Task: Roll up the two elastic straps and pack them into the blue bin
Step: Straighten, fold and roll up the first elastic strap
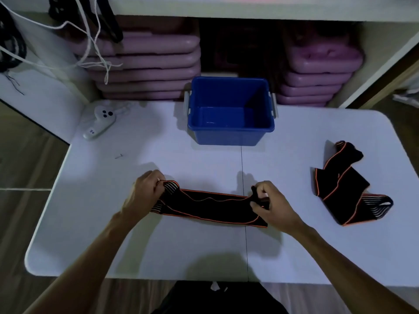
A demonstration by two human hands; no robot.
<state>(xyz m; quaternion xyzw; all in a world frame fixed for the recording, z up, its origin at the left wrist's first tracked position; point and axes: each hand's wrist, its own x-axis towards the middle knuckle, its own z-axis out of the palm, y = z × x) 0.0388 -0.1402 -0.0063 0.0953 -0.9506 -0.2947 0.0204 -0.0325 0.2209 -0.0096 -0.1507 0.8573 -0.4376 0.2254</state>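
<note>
A black elastic strap with orange edging [208, 206] lies stretched flat across the near middle of the white table [158, 250]. My left hand [145, 192] pinches its striped left end. My right hand [271, 203] grips its right end, where the fabric is bunched between my fingers. A second black and orange strap [342, 186] lies loosely folded at the table's right side, with nothing touching it. The blue bin [230, 132] stands open at the far middle of the table, and nothing shows inside it.
A white handheld controller [99, 121] lies at the far left of the table, with a small screw-like piece [118, 156] nearer to me. Stacks of purple pads [147, 64] fill the shelf behind the bin. White cords [95, 48] hang at the upper left.
</note>
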